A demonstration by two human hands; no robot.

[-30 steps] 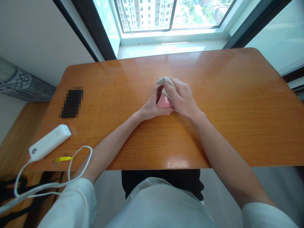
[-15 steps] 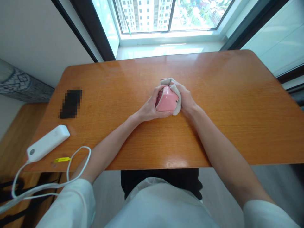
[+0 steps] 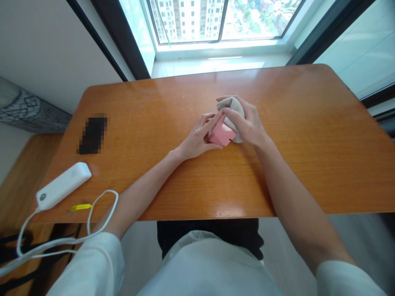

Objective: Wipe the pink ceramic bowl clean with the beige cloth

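A small, glossy pink container (image 3: 221,133) with a notch near its right end is held over the middle of the table; its exact kind is unclear. My left hand (image 3: 200,137) grips it from the left, thumb along the near side and fingers over the far side. My right hand (image 3: 250,122) is closed on a light grey cloth (image 3: 232,106), which is bunched up and pressed against the container's right and far side. Part of the container is hidden behind the fingers and the cloth.
The brown wooden table (image 3: 308,164) stands before a window (image 3: 222,24). A white power strip (image 3: 63,185) lies at the left, with a white cable (image 3: 106,193) looping by my left forearm and a yellow tag (image 3: 81,207). Behind them is a pixelated dark object (image 3: 92,135).
My right hand has moved up and over with the cloth, onto the container's upper right. The container has tilted and shifted slightly right, and my left fingers have straightened across it.
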